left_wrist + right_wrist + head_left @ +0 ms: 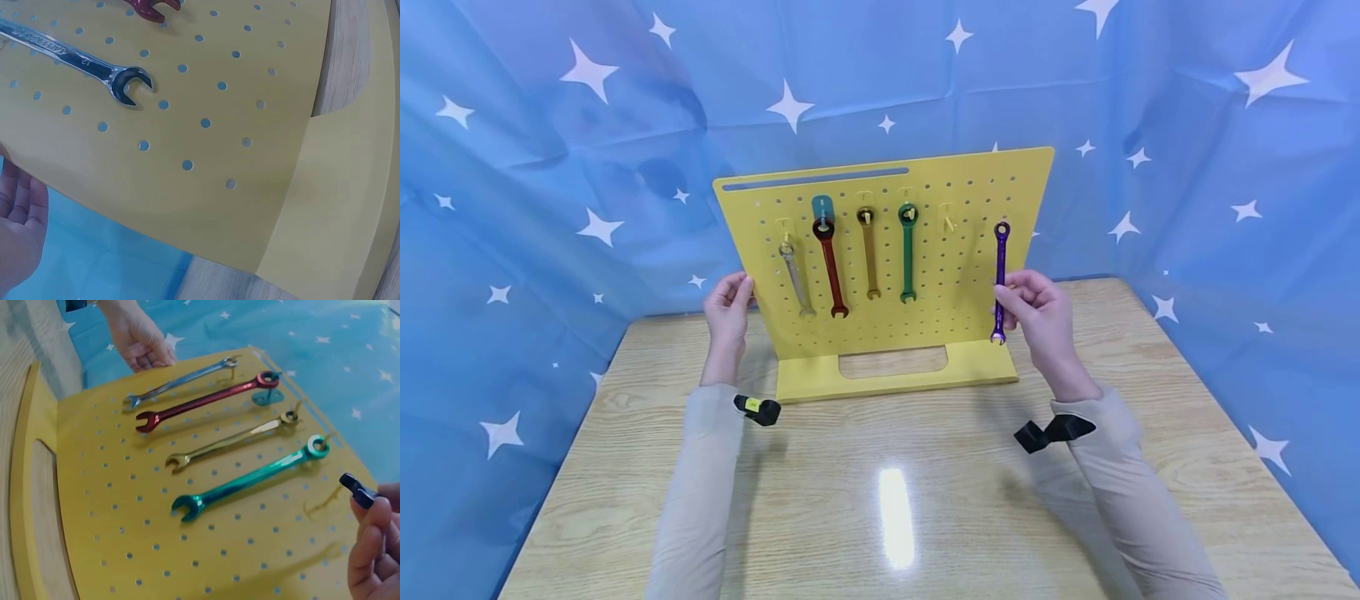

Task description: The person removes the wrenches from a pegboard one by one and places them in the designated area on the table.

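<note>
A purple combination wrench point(1001, 267) stands nearly upright in front of the right part of a yellow pegboard point(970, 308), ring end up. My right hand point(1037, 312) pinches it between thumb and fingers. At the board's left edge, my left hand point(730, 304) grips the side, some fingers hidden behind it. On hooks hang a silver wrench point(181, 382), a red wrench point(206, 402), a gold wrench point(231, 442) and a green wrench point(250, 480). Right of the green one, a yellow hook point(949, 223) holds nothing.
The pegboard stands on its flat yellow base point(812, 379), which has a cut-out, on a wooden table point(827, 483). Behind it hangs a blue cloth with white stars point(880, 67). A teal plate point(822, 205) sits behind the red wrench's hook.
</note>
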The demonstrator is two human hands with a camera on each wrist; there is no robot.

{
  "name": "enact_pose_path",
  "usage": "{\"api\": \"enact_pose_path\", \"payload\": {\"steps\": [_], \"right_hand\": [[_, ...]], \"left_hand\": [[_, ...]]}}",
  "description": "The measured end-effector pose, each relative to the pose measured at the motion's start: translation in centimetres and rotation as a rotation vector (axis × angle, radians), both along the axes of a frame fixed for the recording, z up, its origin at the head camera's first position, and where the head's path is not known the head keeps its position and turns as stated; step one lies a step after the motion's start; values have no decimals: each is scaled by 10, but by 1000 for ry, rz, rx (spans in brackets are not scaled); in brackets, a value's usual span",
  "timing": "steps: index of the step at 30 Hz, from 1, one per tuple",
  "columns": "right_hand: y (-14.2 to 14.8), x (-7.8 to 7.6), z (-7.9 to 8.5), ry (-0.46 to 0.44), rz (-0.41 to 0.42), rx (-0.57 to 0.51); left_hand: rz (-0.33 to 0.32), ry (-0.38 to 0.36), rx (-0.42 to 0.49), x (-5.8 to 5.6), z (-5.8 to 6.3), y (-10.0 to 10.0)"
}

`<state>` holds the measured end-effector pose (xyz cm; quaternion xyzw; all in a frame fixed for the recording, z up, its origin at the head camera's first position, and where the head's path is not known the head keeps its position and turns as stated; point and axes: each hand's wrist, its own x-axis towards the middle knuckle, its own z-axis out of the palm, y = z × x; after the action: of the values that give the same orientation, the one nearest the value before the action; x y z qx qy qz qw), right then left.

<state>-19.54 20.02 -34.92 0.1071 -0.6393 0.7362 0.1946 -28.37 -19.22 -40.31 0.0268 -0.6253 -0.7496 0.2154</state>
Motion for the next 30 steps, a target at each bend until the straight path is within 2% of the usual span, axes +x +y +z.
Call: {"api": "enact_pose_path", "payload": {"steps": [8, 22, 30], "right_hand": [[19, 7, -8, -15, -31, 5], [49, 20, -25, -96, -80, 7], [63, 26, -33, -113, -92, 47]], "left_hand": [[-9, 11, 0, 0, -1, 1], [3, 6, 10, 0, 0, 1], [4, 13, 0, 0, 0, 1]]}}
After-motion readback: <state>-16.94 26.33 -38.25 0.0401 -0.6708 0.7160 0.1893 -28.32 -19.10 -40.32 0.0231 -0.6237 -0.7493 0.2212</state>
